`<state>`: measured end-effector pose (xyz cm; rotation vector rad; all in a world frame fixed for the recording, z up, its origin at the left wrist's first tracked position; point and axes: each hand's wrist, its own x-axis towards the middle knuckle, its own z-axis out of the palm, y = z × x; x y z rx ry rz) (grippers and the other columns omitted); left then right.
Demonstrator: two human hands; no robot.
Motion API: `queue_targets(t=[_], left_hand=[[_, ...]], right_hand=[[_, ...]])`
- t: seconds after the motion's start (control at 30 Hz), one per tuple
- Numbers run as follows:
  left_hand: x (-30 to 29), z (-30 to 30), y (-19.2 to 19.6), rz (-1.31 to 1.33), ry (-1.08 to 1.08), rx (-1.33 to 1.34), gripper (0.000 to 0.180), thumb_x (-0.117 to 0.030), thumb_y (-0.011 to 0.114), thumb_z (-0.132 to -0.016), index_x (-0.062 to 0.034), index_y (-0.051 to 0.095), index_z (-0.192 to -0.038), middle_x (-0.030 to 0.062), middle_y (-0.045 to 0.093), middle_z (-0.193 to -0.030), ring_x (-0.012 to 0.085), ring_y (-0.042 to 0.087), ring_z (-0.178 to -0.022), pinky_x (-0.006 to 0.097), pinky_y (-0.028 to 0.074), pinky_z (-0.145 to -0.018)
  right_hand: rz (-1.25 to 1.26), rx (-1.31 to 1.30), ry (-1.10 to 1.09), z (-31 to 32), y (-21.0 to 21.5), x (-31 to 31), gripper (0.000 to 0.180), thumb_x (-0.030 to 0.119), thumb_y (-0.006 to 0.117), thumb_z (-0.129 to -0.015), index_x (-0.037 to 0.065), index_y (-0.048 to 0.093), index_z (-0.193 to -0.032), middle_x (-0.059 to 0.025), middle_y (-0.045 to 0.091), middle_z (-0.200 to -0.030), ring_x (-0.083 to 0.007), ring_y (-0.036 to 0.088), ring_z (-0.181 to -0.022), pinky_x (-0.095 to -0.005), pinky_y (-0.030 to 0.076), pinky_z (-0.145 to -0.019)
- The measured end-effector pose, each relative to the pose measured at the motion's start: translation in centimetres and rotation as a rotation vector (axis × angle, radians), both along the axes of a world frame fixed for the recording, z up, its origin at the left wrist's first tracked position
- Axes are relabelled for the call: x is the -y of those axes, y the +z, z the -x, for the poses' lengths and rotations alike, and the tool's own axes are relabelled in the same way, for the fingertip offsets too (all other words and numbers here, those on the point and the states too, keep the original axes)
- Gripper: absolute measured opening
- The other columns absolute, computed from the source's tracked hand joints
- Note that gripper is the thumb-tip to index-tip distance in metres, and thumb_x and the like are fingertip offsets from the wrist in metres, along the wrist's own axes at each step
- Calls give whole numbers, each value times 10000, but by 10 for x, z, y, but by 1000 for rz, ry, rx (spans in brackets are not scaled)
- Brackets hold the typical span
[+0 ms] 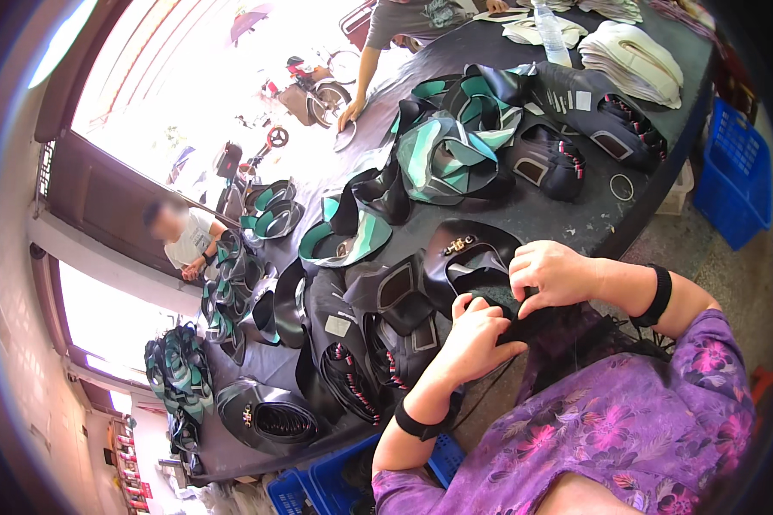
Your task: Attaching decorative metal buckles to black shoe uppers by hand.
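Note:
Both hands work at the table's near edge on a black shoe upper [445,257] with a gold buckle ornament and dark green lining. My left hand [481,339] pinches the near edge of its opening, with the thumb stretched out to the side. Beside it, my right hand [548,273] grips the same rim between curled fingers and thumb. What lies right under the fingertips is partly hidden. Just left of my hands are stacked black uppers [395,287] with tan-edged openings. More nested black uppers [343,369] with red-and-white edge marks lie beyond them.
Teal-lined uppers [447,159] pile up mid-table, near black stacks [545,163]. At the far right stand white fabric pieces [631,60] and a clear bottle [551,34]. Blue crates [734,176] flank the table. A co-worker's hand [349,113] rests on the far edge; another person [189,240] is at left.

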<state>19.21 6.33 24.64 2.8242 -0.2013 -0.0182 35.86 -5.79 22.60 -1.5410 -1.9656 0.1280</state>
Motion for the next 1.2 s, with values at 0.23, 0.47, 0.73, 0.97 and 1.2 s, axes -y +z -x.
queue_targets(t=[0.23, 0.47, 0.73, 0.97, 1.2], left_hand=[[-2, 22, 2, 63, 128, 97, 248, -279, 683, -667, -42, 639, -726, 17, 603, -782, 194, 494, -948, 444, 191, -966], [4, 43, -1, 243, 230, 240, 226, -269, 653, -730, -51, 643, -789, 10, 608, -763, 198, 479, -1049, 468, 113, -990], [4, 65, -19, 487, 388, 413, 194, -233, 628, -750, -44, 634, -794, 28, 599, -782, 227, 477, -1052, 446, 111, -1004], [0, 71, -26, 564, 356, 451, 193, -228, 615, -767, -37, 620, -793, 30, 585, -792, 229, 477, -1054, 430, 118, -1016], [-1, 73, -33, 597, 350, 464, 228, -229, 635, -744, -14, 564, -720, 45, 559, -821, 237, 473, -1060, 432, 115, -1021]], right_hand=[[-141, -211, -178, -12, 4, 8, 124, 169, 633, -711, 62, 580, -745, -72, 557, -788, -261, 539, -804, -349, 432, -723], [655, -1146, 10, -8, -61, 7, 212, 164, 501, -868, 25, 575, -1010, -69, 615, -962, -171, 584, -910, -299, 453, -811], [338, -2094, 403, 32, -74, -18, 281, 176, 473, -895, 73, 494, -1155, -54, 537, -1145, -161, 512, -1053, -323, 391, -926], [289, -1985, 229, 46, -69, -30, 252, 197, 493, -885, 73, 535, -1101, -42, 587, -1054, -169, 566, -968, -327, 451, -855], [293, -1983, 316, 43, -58, -39, 206, 172, 550, -848, 55, 577, -1015, -59, 603, -1004, -163, 588, -917, -324, 481, -810]])
